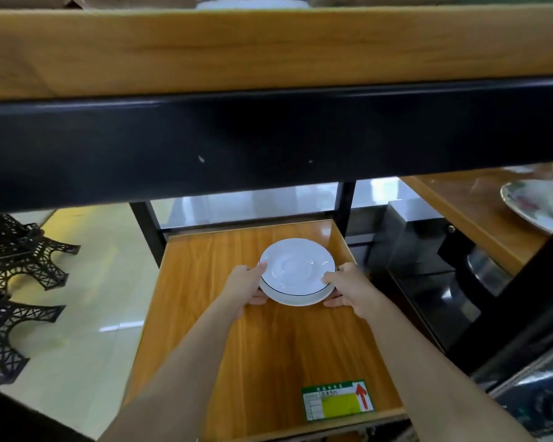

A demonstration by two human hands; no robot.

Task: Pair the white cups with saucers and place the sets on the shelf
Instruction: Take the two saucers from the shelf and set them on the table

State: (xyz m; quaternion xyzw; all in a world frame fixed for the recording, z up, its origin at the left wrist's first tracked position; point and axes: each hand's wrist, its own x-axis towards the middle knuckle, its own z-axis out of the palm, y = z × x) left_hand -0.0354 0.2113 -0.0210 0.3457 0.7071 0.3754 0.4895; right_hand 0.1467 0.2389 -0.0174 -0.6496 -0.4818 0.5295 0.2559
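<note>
A small stack of white saucers point(296, 271) with a thin dark rim line rests on or just above the lower wooden shelf point(268, 346). My left hand point(248, 285) grips the stack's left edge. My right hand point(345, 287) grips its right edge, thumb on the top saucer. The base of another white dish point(251, 1) shows on the upper wooden shelf point(268, 49) at the frame's top. No cup is visible.
A wide black beam point(268, 138) of the upper shelf hangs over the lower one. Black Eiffel tower models point(16, 275) stand on the floor at left. A flowered plate point(537, 202) sits on a side shelf at right. A green-yellow label point(337, 400) is near the shelf's front edge.
</note>
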